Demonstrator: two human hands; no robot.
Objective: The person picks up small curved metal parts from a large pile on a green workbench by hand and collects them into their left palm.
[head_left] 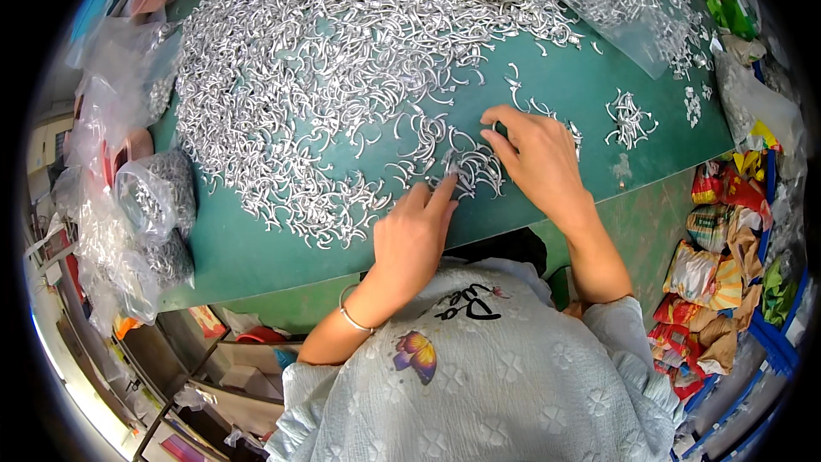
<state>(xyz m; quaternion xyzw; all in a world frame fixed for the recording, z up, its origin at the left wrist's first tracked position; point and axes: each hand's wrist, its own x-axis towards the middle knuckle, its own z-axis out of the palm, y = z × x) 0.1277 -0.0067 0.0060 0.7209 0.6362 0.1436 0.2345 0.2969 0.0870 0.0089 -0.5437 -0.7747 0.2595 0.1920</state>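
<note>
A great heap of small curved silver metal pieces (291, 77) spreads over the green table (256, 265). My left hand (410, 235) is at the heap's near edge, its index finger stretched toward a small cluster of curved pieces (481, 173); nothing shows in its grip. To the right, my right hand (540, 158) hovers by the same cluster, with thumb and index finger bent close together. Whatever lies between those fingertips is too small to make out. A separate little pile of curved pieces (630, 120) sits farther right, beyond my right hand.
Clear plastic bags of metal parts (611, 4) lie at the table's far side. More filled bags (158, 192) crowd its left edge. Colourful packages (705, 274) are stacked on the right, below the table. Shelving with boxes (248, 368) stands at lower left.
</note>
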